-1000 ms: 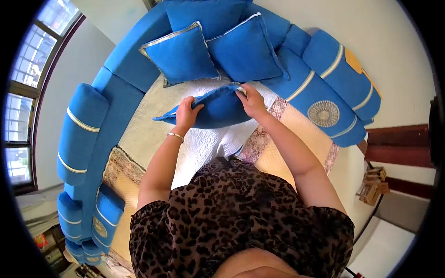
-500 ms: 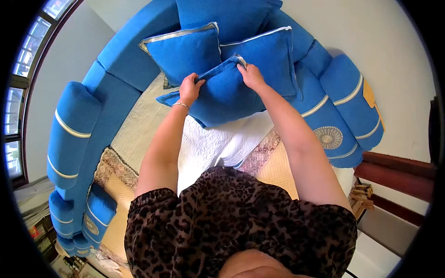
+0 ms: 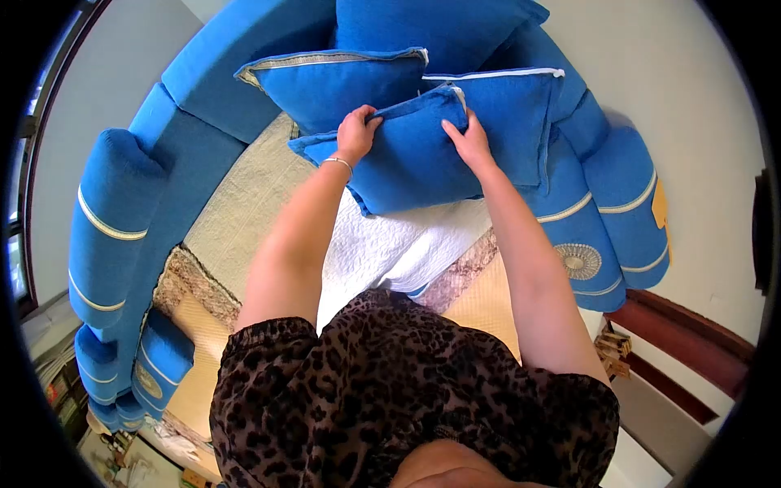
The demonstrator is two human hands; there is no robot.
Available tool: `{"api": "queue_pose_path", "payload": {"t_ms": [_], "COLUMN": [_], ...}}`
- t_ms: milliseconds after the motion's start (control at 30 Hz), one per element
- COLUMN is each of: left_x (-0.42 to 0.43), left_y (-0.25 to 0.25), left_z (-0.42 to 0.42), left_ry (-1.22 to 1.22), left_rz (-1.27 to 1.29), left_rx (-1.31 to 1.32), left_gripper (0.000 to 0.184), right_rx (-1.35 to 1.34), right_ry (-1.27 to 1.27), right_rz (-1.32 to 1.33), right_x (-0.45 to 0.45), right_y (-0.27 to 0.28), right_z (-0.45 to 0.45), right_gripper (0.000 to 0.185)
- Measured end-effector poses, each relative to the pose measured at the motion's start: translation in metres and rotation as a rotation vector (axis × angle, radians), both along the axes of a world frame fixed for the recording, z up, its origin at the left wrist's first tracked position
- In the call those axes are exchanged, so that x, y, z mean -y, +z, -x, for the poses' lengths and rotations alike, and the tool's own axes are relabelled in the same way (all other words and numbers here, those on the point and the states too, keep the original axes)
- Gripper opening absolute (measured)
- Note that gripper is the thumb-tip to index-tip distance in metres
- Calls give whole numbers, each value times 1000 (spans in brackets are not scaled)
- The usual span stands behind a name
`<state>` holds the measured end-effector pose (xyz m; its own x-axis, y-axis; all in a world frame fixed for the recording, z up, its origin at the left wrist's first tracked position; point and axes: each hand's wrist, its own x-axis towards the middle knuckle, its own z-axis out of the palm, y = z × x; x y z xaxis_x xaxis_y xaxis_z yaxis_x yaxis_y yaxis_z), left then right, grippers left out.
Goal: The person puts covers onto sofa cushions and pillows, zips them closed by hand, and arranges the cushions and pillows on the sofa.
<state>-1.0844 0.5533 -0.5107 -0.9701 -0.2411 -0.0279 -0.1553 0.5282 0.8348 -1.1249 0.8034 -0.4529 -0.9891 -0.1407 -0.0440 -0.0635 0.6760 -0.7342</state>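
Observation:
A blue throw cushion (image 3: 407, 163) leans in front of the other cushions on the sofa, its lower edge on a white quilted cover (image 3: 366, 244). My left hand (image 3: 358, 135) is closed over its upper edge, left of the middle, with the fingertips partly hidden. Its upper right corner is in my right hand (image 3: 471, 144), thumb on the front face and fingers behind. Just beyond lean a blue cushion with patterned trim (image 3: 342, 85) and another with white piping (image 3: 517, 114). A larger blue cushion (image 3: 423, 32) rises at the back.
The curved blue sofa (image 3: 195, 171) wraps around both sides, with banded armrests (image 3: 114, 228) at left. A round lace-like motif (image 3: 578, 262) marks the seat at right. Dark red wooden furniture (image 3: 683, 337) stands lower right, and a window (image 3: 37, 187) is far left.
The whole view has shifted with my head. Both hands and the held cushion now appear farther right in view. My right hand's thumb stands farther apart from its fingers; both hands keep their hold.

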Motion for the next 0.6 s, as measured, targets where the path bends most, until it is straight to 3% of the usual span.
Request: {"api": "queue_pose_path", "payload": {"t_ms": [67, 200, 233, 300, 400, 500, 600], "left_x": [-2, 8, 13, 26, 53, 85, 85], "left_y": [2, 17, 27, 50, 59, 56, 48], "left_z": [-1, 8, 13, 30, 63, 78, 84], "left_ry": [14, 17, 19, 39, -8, -284, -459], "left_rz": [9, 61, 263, 465, 788, 829, 882], "left_rx": [-14, -185, -269, -385, -314, -77, 183], "left_gripper": [23, 24, 31, 62, 89, 80, 58], "right_rx": [119, 151, 113, 11, 87, 79, 43], "right_ry": [-34, 1, 23, 74, -16, -86, -136], "right_rz": [26, 60, 81, 108, 212, 337, 358], "right_x": [-21, -17, -15, -14, -9, -3, 9], "right_y": [-25, -7, -7, -10, -7, -17, -24], "right_z": [-1, -6, -7, -8, -8, -9, -19], "right_gripper": [64, 64, 62, 56, 49, 37, 28]}}
